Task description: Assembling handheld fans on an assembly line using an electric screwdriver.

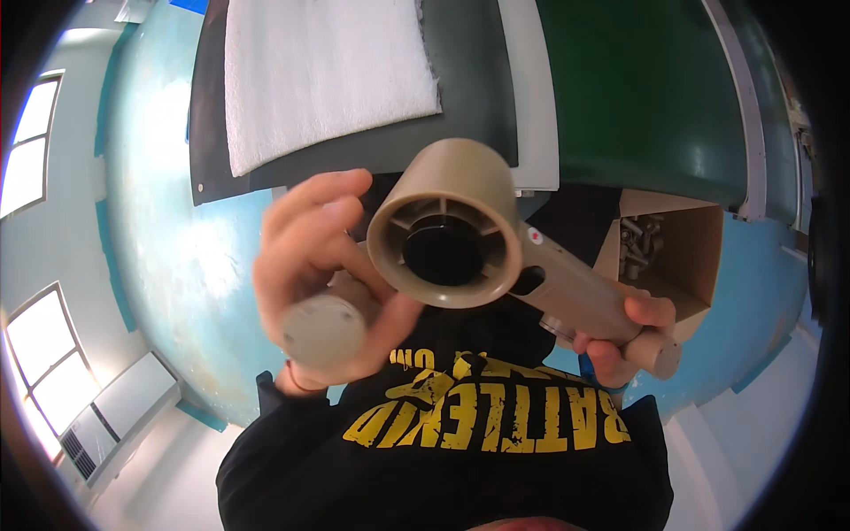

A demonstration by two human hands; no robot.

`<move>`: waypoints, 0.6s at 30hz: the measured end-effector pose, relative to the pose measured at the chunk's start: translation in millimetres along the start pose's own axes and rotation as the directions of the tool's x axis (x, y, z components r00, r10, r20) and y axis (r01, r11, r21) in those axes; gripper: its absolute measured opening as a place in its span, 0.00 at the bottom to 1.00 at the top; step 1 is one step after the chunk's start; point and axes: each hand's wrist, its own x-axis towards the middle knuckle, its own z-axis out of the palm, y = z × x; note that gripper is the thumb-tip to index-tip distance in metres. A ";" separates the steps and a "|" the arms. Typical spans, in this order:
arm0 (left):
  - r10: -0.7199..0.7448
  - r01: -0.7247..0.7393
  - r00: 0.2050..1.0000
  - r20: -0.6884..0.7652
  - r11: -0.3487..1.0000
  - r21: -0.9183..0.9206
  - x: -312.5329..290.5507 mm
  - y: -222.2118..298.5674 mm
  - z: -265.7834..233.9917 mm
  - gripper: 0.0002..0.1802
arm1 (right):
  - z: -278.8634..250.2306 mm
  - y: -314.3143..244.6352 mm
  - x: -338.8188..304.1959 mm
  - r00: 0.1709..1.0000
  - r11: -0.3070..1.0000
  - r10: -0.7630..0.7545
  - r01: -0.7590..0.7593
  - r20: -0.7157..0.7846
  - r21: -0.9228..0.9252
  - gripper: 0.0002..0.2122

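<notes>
Close in front of me is a beige hair dryer (pixel 460 190), its round open head facing up toward me, with spokes around a black centre. The handle slants down to the right and has a dark oval opening. My right hand (pixel 651 311) is closed around the lower end of that handle, by a short round end piece (pixel 653 354). On the left, my left hand (pixel 310 230) is slightly blurred and curls around a beige cylindrical part (pixel 324 332) with a pale round end. Its fingertips come near the dryer's head; I cannot tell whether they touch it.
A cardboard box (pixel 691 257) at the right holds several small beige pieces. Ahead lies a white foam sheet (pixel 328 80) on a dark grey mat (pixel 474 80). A green surface (pixel 637 97) extends to the far right, beside a pale strip.
</notes>
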 end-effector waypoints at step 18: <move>0.007 -0.422 0.841 0.541 0.634 0.649 114.4 -44.1 -23.7 0.19 | 16.2 -10.8 -9.4 0.927 0.976 0.220 -0.207 -0.305 0.073 0.24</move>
